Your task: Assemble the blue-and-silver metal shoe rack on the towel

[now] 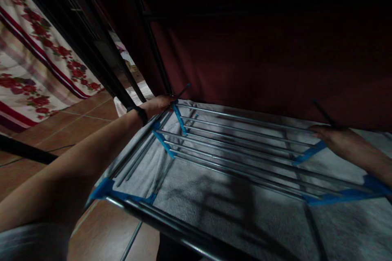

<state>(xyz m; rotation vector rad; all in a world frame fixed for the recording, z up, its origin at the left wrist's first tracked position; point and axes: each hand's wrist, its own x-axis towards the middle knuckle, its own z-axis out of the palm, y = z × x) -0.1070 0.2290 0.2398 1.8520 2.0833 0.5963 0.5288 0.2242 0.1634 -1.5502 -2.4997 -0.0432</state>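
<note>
A shoe rack [214, 157] of silver metal tubes and blue plastic brackets stretches in front of me, its tubes running from left to right. My left hand [159, 104], with a dark band at the wrist, is closed around the rack's far left corner, beside a blue bracket. At the far right end, my right hand [338, 140] grips the rack by its back corner, near another blue bracket. Its fingers are partly hidden and dim. Thin dark posts rise above the brackets near both hands. The nearest tubes run out of view at the bottom.
Beneath the rack lies a grey cloth [196, 189] over brown floor tiles [88, 110]. Dark red fabric [260, 77] hangs behind it. Black metal frame bars [88, 53] slant at the left, before a flowered curtain [33, 69]. A thin cable [39, 155] crosses the tiles.
</note>
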